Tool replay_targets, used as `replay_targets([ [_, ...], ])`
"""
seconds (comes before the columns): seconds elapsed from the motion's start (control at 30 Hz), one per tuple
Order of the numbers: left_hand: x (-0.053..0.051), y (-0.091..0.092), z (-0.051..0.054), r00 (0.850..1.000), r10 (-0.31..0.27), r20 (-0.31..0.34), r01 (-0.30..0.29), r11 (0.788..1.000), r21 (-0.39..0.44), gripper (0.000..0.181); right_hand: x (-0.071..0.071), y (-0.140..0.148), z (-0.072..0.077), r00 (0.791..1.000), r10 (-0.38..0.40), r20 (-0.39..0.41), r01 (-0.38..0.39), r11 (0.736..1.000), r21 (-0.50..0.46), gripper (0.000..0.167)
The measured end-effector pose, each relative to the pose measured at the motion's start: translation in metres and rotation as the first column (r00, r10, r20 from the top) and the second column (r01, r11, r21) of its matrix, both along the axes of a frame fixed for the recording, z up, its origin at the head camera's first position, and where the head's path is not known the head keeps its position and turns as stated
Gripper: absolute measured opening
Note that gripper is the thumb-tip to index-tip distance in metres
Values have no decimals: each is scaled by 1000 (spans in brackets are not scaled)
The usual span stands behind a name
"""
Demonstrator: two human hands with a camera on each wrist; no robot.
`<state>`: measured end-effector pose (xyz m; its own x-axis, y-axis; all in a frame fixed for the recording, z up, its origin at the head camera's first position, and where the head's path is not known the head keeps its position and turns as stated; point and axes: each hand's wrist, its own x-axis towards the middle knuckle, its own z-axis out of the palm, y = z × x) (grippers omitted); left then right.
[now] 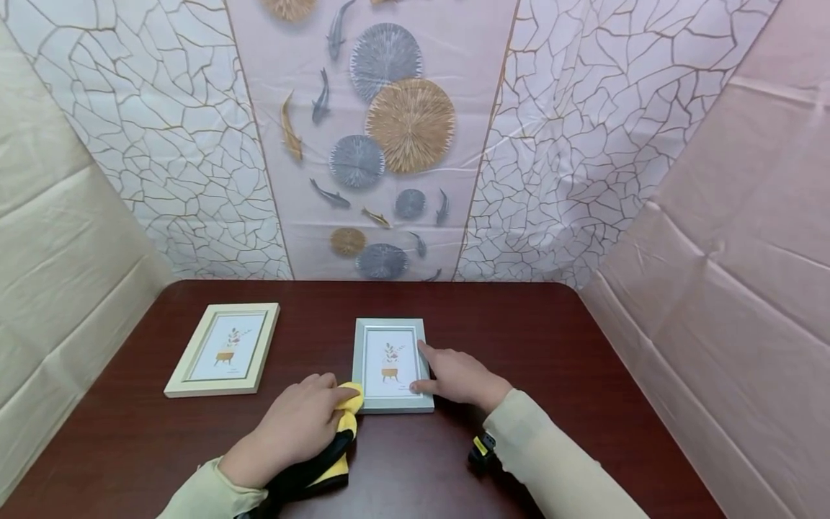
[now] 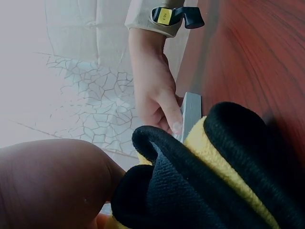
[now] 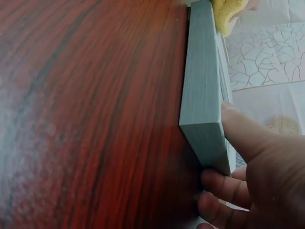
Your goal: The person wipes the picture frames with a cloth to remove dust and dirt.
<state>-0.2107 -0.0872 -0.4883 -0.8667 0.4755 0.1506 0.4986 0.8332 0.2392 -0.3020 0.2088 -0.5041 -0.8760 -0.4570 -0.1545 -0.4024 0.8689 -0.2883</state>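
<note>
A pale blue-grey picture frame [image 1: 392, 404] lies face up on the dark red-brown table, showing a print of a potted plant. My right hand [image 1: 459, 376] grips its right side, thumb on the front and fingers at the edge, as the right wrist view shows with the hand [image 3: 267, 167] at the frame's corner [image 3: 202, 90]. In my left hand [image 1: 300, 418] is a bunched yellow and black cloth [image 1: 350, 407], which touches the frame's lower left corner. The cloth [image 2: 181, 186] fills much of the left wrist view and hides most of the left fingers.
A cream picture frame [image 1: 259, 353] with a similar print lies flat on the table at the left. Patterned cloth [image 1: 382, 216] hangs behind the table [image 1: 519, 324], and plain drapes [image 1: 733, 216] hang along both sides.
</note>
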Motion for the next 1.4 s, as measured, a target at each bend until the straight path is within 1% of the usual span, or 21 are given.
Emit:
replay_targets([
  [0.17,-3,3,-1,999,12,35,-11,999,-34,36,-2,3,0,1000,27,9,-27,1000,-14,99],
  [0.3,-5,5,-3,999,-3,44,5,999,-49,37,-4,6,3,999,37,17,-37,999,9,100],
  [0.5,-7,8,-3,999,-10,49,13,999,-47,36,-7,10,3,998,55,18,-56,997,49,100],
  [0.6,-8,9,-2,998,-12,58,15,999,-46,37,-9,15,0,999,42,26,-44,997,70,101],
  [0.73,-9,10,0,996,-2,90,6,999,-44,37,-12,21,-2,999,23,38,-26,997,77,101],
  [0.9,-11,12,4,991,21,136,-14,999,-51,36,-12,22,-1,999,18,36,-22,996,87,101],
  [0.97,-12,13,4,989,27,145,-19,998,-60,36,-11,21,0,999,15,35,-18,996,92,102],
  [1.1,-15,14,5,990,34,135,-24,997,-72,34,-9,18,2,999,18,26,-21,995,97,102],
  [1.2,-19,15,5,992,41,120,-31,996,-79,33,-9,17,2,999,28,16,-30,995,100,101],
  [1.4,-35,14,2,995,56,82,-49,995,-93,33,-9,14,4,999,35,12,-36,994,106,101],
])
